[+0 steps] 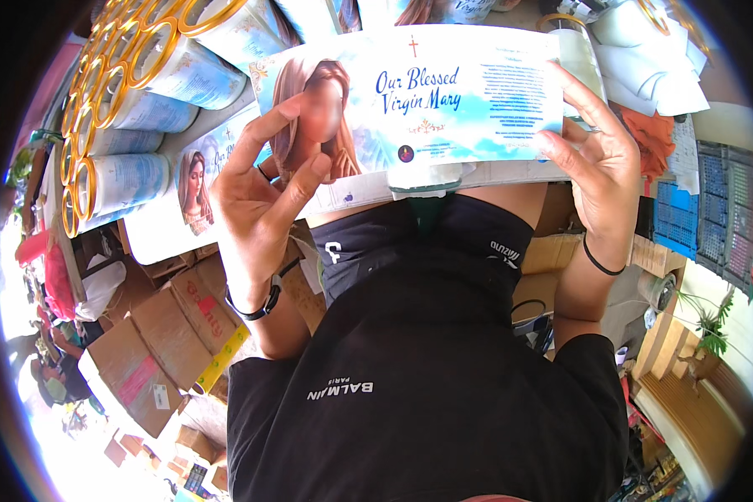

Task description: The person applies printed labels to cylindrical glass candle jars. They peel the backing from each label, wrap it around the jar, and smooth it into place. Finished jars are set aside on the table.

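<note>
I hold a wide printed paper label [418, 130] up flat between both hands at the worktable's near edge. It shows a veiled figure on a pale blue and white ground. My left hand [259, 197] pinches its left part, thumb and index finger over the printed figure. My right hand [594, 159] grips the right end, with the thumb on the front. A similar label [199, 188] lies on the table left of my left hand. Under the held label, a pale translucent object [422, 180] is partly hidden.
Rows of label-wrapped cylinders [113, 184] with gold rims fill the back left. White sheets [653, 75], orange cloth [644, 138] and blue plastic crates [673, 217] stand at right. Cardboard boxes [130, 376] are low at left, wooden boards [686, 402] at lower right.
</note>
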`<state>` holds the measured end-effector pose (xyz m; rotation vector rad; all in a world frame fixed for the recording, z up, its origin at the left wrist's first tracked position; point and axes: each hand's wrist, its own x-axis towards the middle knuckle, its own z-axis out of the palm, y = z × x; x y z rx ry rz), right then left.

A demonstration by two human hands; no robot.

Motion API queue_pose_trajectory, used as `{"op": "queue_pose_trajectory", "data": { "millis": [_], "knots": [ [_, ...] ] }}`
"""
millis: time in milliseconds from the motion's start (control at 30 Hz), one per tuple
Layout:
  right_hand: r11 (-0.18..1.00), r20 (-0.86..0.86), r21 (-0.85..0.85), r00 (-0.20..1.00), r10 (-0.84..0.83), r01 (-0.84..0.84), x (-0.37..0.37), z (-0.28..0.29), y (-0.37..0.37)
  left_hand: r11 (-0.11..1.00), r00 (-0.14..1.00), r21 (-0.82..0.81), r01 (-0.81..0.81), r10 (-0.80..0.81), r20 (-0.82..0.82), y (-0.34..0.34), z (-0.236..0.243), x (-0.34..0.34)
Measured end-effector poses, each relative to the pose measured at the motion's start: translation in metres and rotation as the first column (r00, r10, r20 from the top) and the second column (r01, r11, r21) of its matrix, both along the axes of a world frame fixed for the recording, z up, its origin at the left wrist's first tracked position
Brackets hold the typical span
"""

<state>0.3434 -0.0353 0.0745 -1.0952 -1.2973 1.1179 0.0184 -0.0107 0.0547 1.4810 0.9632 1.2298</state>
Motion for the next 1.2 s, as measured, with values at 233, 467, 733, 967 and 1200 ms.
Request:
{"op": "queue_pose_trajectory", "data": {
  "millis": [233,467,733,967,1200],
  "knots": [
    [0.999,-0.028,-0.046,1.0,0.015,-0.016,0.004,-0.01,-0.002,0.989,0.999,-0.142,0.027,-0.021,0.041,0.0,-0.009,0.0],
    [0.997,-0.023,-0.069,0.999,0.033,-0.034,0.006,-0.016,0.001,0.99,0.998,-0.124,0.06,-0.056,0.037,0.002,-0.016,-0.001],
    [0.997,-0.024,-0.081,1.0,0.01,-0.012,0.007,-0.018,0.0,0.98,0.995,-0.185,0.075,-0.062,0.072,0.002,-0.017,-0.001],
    [0.996,-0.01,-0.086,1.0,0.014,-0.015,0.008,-0.019,0.0,0.98,0.996,-0.181,0.082,-0.072,0.058,0.003,-0.019,-0.002],
    [0.996,-0.001,-0.089,1.0,0.002,-0.002,0.008,-0.021,-0.001,0.97,0.993,-0.221,0.1,-0.084,0.08,0.002,-0.021,-0.003]
  ]
}}
